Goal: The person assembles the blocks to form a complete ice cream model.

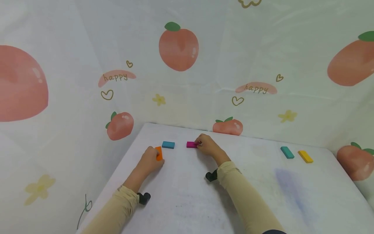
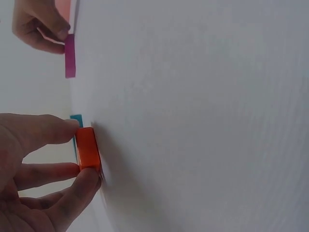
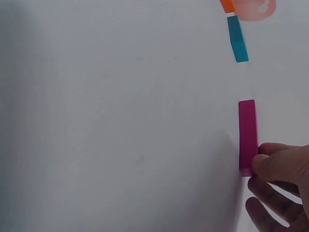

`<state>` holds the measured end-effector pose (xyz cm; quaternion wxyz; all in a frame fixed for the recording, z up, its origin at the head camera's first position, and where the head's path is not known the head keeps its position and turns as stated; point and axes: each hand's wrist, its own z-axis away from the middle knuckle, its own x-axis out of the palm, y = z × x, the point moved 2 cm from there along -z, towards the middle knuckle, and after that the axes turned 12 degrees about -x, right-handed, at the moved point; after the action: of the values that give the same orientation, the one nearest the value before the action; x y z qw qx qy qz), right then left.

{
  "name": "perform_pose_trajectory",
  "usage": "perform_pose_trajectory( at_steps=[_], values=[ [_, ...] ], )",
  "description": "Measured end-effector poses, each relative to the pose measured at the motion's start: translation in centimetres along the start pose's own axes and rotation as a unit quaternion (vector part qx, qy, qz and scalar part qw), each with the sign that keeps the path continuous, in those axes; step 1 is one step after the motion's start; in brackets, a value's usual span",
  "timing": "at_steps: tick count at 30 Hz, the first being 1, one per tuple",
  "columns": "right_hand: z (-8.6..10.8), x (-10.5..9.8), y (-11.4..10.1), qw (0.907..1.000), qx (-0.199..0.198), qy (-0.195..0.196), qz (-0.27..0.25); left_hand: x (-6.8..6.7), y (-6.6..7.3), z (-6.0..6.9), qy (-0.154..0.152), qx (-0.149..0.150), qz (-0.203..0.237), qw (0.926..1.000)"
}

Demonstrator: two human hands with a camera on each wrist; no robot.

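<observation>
My left hand (image 1: pixel 150 161) pinches an orange block (image 2: pixel 88 149) between thumb and fingers at the left part of the table. Just beyond it a blue block (image 1: pixel 168 145) lies flat, touched by neither hand in the head view. Further right, my right hand (image 1: pixel 206 145) holds the right end of a magenta block (image 3: pixel 247 135) with thumb and fingertips. A gap separates the magenta block from the blue one. In the left wrist view, the orange block partly hides the blue block.
Toward the right side of the white table (image 1: pixel 187 201) lie a teal block (image 1: pixel 287 152) and a yellow block (image 1: pixel 305 156), side by side and slanted. Behind the table hangs a pale cloth (image 1: pixel 204 97) printed with fruit. Each wrist carries a small black device (image 1: pixel 144 198).
</observation>
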<state>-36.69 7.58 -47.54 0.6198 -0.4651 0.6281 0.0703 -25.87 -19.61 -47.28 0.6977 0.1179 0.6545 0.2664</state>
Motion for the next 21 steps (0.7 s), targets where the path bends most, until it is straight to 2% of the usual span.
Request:
perform_pose_trajectory(
  at_steps=[9, 17, 21],
  values=[
    [1.1, -0.7, 0.5, 0.9997, 0.026, 0.0, -0.001, 1.7, 1.8, 1.4, -0.024, 0.034, -0.003, 0.9991],
    [2.6, -1.1, 1.2, 0.999, 0.041, -0.001, -0.014, 3.6, 4.3, 3.0, -0.062, 0.052, -0.008, 0.9967],
    [3.5, -1.4, 1.3, 0.9983, 0.056, -0.001, -0.018, 4.8, 5.8, 4.2, -0.082, 0.079, -0.009, 0.9934]
  ],
)
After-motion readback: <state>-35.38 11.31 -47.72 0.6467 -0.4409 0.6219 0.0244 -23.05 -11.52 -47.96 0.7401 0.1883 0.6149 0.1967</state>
